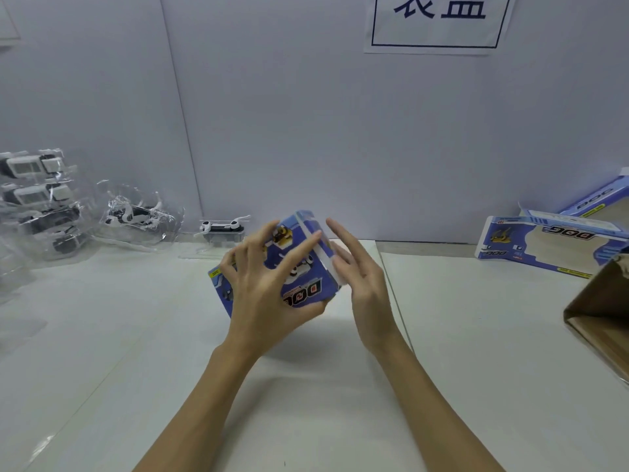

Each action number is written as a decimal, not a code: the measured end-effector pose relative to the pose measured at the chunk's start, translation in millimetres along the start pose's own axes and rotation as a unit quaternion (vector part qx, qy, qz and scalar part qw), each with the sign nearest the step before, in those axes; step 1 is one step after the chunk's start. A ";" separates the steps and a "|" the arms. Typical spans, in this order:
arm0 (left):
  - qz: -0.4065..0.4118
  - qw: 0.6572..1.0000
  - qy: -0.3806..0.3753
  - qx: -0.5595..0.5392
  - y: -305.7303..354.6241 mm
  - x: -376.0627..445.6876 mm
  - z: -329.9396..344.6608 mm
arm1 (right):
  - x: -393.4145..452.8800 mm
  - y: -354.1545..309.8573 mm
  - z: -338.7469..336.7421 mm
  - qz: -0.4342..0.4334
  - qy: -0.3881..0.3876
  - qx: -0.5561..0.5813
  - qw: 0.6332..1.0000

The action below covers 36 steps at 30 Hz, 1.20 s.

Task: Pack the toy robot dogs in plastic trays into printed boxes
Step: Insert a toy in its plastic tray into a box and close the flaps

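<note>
A blue printed box (304,269) with dog pictures is held tilted above the white table, at the middle of the view. My left hand (269,284) grips its front face with spread fingers. My right hand (357,267) presses against its right end, fingers extended. Whether a tray is inside cannot be seen. Toy robot dogs in clear plastic trays (138,216) lie at the far left, and one more dog in a tray (223,230) sits by the wall behind the box.
A stack of trays with dogs (37,202) stands at the left edge. Flat printed boxes (551,243) lie at the right, beside a brown cardboard carton (602,315). A paper sign (437,22) hangs on the wall.
</note>
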<state>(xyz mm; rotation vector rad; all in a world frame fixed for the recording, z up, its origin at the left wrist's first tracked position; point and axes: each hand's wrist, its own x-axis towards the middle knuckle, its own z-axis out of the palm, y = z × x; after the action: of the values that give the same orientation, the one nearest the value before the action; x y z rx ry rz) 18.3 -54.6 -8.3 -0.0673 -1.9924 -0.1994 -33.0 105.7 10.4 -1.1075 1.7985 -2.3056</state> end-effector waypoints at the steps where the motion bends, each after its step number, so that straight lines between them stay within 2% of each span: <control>1: -0.032 0.999 0.017 -0.020 2.4 1.1 -1.6 | -0.1 -2.6 1.0 -0.019 0.012 -0.028 0.999; 3: -0.072 0.995 0.041 -0.048 8.2 2.3 -3.2 | -1.7 -3.9 6.6 -0.056 0.026 -0.082 0.995; 6: -0.089 0.993 0.056 -0.057 13.9 3.5 -3.2 | -3.9 -0.9 14.6 -0.080 0.030 -0.111 0.990; 11: -0.085 0.993 0.054 -0.057 12.7 2.7 -2.0 | -1.7 0.0 13.9 -0.083 0.022 -0.129 0.988; 17: -0.067 0.995 0.044 -0.062 15.5 2.8 0.6 | -0.3 -2.6 8.2 -0.034 0.047 -0.080 0.995; 27: -0.069 0.993 0.053 -0.078 13.9 0.6 -1.5 | -0.9 -1.5 6.4 -0.075 -0.002 -0.148 0.986; 32: -0.080 0.994 0.026 -0.074 17.8 4.6 -3.5 | -1.0 -6.6 4.9 -0.017 -0.014 -0.034 0.999; 36: -0.091 0.992 0.011 -0.090 21.5 9.5 -6.2 | 3.3 -12.8 -1.4 -0.013 -0.011 -0.039 0.999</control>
<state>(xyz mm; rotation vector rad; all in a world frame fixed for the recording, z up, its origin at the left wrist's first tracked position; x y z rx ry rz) 22.9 -34.9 5.2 0.0008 -1.9542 -0.4951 -31.2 109.8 22.9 -1.1690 1.8923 -2.2474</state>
